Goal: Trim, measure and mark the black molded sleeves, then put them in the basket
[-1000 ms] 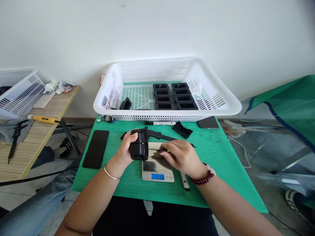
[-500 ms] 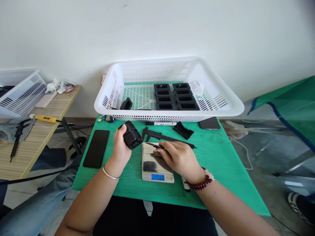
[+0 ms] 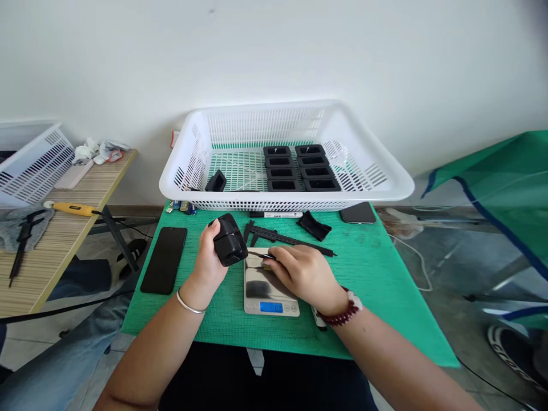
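My left hand (image 3: pixel 209 257) is closed around a black block-shaped part (image 3: pixel 231 242) with rounded corners and a seam across it, held above the green table cover. My right hand (image 3: pixel 308 271) pinches a thin dark pointed tool (image 3: pixel 259 254); its exact kind is hard to make out. The tool's tip reaches the part's right edge. Below them lies a digital pocket scale (image 3: pixel 261 291) with a lit blue display, partly covered by my right hand. Black calipers (image 3: pixel 282 235) rest just behind, near a curled black piece (image 3: pixel 314 226).
A white plastic basket (image 3: pixel 274 201) at the back holds several black hollow rectangular parts (image 3: pixel 280 172). A black phone (image 3: pixel 164 260) lies at left, a marker (image 3: pixel 276 214) before the basket, and another dark phone-like slab (image 3: pixel 358 213) at right. A person's jeans-clad leg (image 3: pixel 72 342) is at lower left.
The tool in my right hand has moved left relative to the part, its tip now meeting the part's edge. My left hand has turned the part slightly. The view shifted a little.
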Action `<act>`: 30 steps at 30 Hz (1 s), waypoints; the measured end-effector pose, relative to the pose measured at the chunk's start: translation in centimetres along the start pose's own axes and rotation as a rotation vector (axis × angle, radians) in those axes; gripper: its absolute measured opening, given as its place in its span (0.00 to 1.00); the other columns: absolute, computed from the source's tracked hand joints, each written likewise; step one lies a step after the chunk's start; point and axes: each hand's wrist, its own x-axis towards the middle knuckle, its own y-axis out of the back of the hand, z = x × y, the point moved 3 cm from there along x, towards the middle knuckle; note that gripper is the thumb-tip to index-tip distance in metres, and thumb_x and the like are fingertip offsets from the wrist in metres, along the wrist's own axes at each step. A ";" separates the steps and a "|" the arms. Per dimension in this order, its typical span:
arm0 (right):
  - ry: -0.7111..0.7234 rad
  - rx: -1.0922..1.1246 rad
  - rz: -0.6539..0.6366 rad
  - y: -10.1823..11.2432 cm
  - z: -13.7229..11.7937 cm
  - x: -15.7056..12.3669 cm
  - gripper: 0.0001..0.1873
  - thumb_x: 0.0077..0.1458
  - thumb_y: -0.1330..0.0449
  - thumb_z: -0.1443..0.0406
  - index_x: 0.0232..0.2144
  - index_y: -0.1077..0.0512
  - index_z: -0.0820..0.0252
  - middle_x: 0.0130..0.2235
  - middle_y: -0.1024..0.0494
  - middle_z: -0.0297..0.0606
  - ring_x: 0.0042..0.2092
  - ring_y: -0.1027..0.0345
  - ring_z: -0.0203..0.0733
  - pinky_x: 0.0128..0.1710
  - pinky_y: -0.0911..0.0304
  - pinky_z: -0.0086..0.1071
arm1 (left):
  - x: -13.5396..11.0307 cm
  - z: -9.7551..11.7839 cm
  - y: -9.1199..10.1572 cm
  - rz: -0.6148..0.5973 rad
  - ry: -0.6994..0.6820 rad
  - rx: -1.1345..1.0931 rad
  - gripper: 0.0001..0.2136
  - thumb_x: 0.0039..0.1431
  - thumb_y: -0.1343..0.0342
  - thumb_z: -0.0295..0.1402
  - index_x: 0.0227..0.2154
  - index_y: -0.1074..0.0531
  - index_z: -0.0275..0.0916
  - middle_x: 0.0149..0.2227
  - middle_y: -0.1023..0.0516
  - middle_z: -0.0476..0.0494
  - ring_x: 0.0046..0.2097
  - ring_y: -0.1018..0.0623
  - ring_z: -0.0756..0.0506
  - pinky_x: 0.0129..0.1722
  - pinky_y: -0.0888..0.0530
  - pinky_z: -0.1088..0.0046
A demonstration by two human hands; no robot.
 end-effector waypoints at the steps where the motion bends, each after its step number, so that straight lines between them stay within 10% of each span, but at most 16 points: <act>1: -0.008 -0.004 -0.002 0.0 0.0 0.0 0.14 0.64 0.49 0.62 0.30 0.30 0.62 0.22 0.28 0.34 0.22 0.38 0.33 0.24 0.49 0.30 | 0.0 -0.1 0.0 -0.012 0.019 -0.002 0.15 0.42 0.37 0.45 0.26 0.32 0.39 0.21 0.29 0.53 0.22 0.27 0.51 0.21 0.31 0.76; 20: 0.156 0.142 0.018 0.8 0.3 -0.3 0.11 0.63 0.48 0.61 0.33 0.31 0.62 0.25 0.25 0.35 0.25 0.35 0.35 0.26 0.43 0.29 | -0.7 0.0 -0.4 -0.267 0.206 0.054 0.16 0.37 0.37 0.42 0.26 0.29 0.35 0.19 0.29 0.49 0.20 0.29 0.50 0.17 0.34 0.76; 25: -0.008 0.012 0.138 1.5 1.5 -0.4 0.10 0.63 0.48 0.63 0.34 0.31 0.62 0.24 0.25 0.36 0.24 0.35 0.34 0.24 0.44 0.29 | -0.8 -0.3 -0.3 -0.416 0.337 0.158 0.20 0.34 0.35 0.40 0.31 0.28 0.33 0.22 0.26 0.47 0.20 0.29 0.50 0.17 0.34 0.77; 30: 0.173 0.102 0.069 1.4 0.4 -0.4 0.12 0.64 0.49 0.60 0.32 0.31 0.61 0.26 0.25 0.36 0.25 0.35 0.34 0.26 0.43 0.29 | -0.7 -0.6 -0.1 -0.438 0.369 0.160 0.20 0.34 0.34 0.41 0.30 0.27 0.33 0.21 0.27 0.47 0.20 0.29 0.50 0.18 0.34 0.77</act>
